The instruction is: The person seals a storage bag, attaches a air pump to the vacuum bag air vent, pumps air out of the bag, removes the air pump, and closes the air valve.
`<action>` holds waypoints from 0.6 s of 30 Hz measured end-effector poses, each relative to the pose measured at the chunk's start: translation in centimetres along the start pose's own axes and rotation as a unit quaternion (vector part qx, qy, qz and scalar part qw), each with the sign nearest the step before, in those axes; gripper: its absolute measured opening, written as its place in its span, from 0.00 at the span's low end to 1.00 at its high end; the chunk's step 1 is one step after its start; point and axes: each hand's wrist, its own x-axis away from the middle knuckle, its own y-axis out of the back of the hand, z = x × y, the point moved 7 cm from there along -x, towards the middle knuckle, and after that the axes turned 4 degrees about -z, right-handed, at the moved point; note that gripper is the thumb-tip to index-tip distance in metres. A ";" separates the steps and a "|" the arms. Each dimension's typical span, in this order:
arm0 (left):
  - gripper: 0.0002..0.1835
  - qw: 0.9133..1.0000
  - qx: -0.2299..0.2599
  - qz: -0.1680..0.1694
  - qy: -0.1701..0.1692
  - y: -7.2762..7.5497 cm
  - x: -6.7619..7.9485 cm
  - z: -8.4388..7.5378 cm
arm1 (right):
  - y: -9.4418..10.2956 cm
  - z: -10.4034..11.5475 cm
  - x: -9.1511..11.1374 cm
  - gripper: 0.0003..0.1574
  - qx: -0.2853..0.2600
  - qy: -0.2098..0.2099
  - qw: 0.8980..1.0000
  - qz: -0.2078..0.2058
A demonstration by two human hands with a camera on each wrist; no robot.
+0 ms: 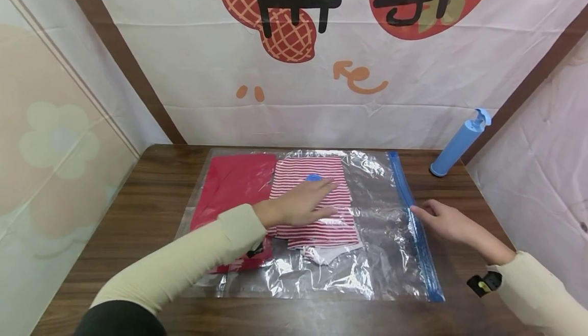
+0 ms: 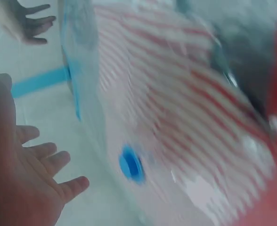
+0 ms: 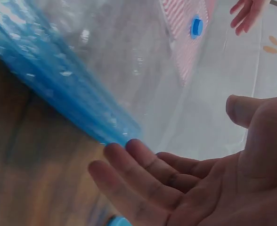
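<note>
A clear plastic vacuum storage bag (image 1: 376, 234) lies flat on the table, with a blue zip strip (image 1: 415, 223) along its right edge. Inside it are a red folded cloth (image 1: 239, 183) and a red-and-white striped cloth (image 1: 312, 167). A round blue valve (image 2: 131, 164) sits on the bag over the striped cloth. My left hand (image 1: 305, 203) is over the striped cloth, fingers spread, holding nothing; the left wrist view shows it apart from the bag. Beside the zip strip is my right hand (image 1: 447, 221), its fingers loosely extended (image 3: 148, 179); whether they touch the strip I cannot tell.
A blue hand pump (image 1: 461, 142) stands upright at the table's back right corner. Printed fabric walls (image 1: 298, 86) rise behind the table and on both sides. The dark wood table top (image 1: 151, 198) shows around the bag.
</note>
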 end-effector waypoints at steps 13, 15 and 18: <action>0.43 0.997 -0.032 0.062 -0.022 -6.0 -5.4 -6.8 | -3.1 -4.0 1.5 0.52 -0.124 -0.091 0.986 0.063; 0.44 0.997 -0.035 0.067 -0.014 -6.8 -6.0 -7.1 | -3.3 -4.2 1.6 0.53 -0.139 -0.098 0.983 0.065; 0.46 0.996 -0.034 0.081 0.003 -8.1 -6.4 -7.0 | -3.7 -4.3 1.7 0.53 -0.158 -0.107 0.979 0.069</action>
